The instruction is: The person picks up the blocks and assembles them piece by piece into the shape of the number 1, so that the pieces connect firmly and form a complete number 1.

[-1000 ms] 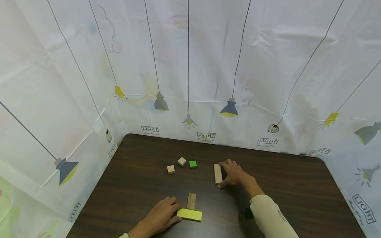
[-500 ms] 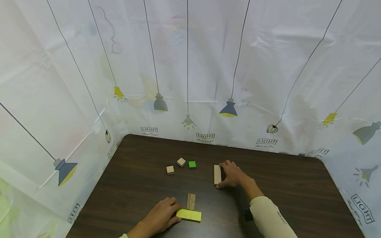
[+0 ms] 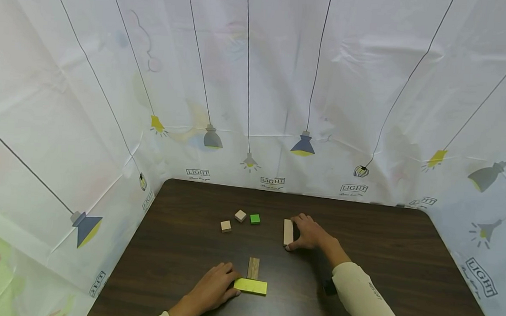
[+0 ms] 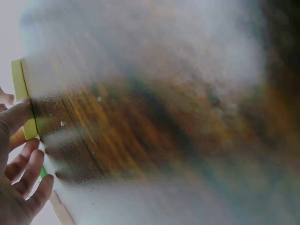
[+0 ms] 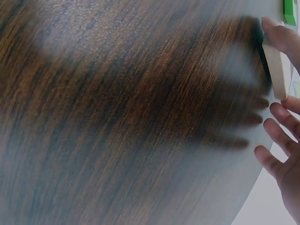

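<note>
Head view, left hand: left hand (image 3: 213, 287) pinches the left end of a bright yellow rectangular block (image 3: 250, 286), which lies on the dark brown wood-grain tabletop (image 3: 380, 260).
Head view, right hand: right hand (image 3: 311, 233) grips a pale rectangular wooden block (image 3: 288, 233), thumb at the near end, index finger at the far end.
Head view, centre: brown rectangular wood-grain block (image 3: 253, 268) lies crosswise behind the yellow block, its near end at that block's far edge.
Head view, small pieces: pale wooden cube (image 3: 225, 226), second pale wooden cube (image 3: 240, 216) and small bright green block (image 3: 255, 219) sit left of the pale rectangular block.
Left wrist view: thumb lies against the yellow block; three fingers spread beside its end.
Right wrist view: thumb and index finger span the pale rectangular block; three remaining fingers extend clear of it.
</note>
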Tool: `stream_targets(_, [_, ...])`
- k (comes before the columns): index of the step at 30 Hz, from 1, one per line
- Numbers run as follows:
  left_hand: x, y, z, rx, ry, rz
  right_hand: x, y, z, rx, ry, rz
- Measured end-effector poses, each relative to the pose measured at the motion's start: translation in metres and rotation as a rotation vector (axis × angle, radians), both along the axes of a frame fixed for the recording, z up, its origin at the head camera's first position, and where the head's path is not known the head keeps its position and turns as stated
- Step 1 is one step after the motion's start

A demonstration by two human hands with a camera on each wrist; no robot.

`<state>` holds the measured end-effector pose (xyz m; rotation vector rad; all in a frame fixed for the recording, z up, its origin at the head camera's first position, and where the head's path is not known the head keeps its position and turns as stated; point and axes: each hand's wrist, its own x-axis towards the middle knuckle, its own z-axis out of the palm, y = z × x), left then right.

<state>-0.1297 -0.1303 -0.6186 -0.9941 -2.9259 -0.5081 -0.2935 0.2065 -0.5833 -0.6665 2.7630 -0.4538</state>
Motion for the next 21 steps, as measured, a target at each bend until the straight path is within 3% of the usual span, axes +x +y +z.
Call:
stream_targets(6, [0.0007, -0.0002, 0.0002, 0.008, 0.006, -0.002, -0.0002, 0.0005, -0.0009, -0.005, 0.004, 0.004])
stream_targets(21, [-0.0003, 0.0012, 0.0030, -0.020, -0.059, 0.024, 0.0010, 0.0001, -0.0018, -0.011, -0.002, -0.010])
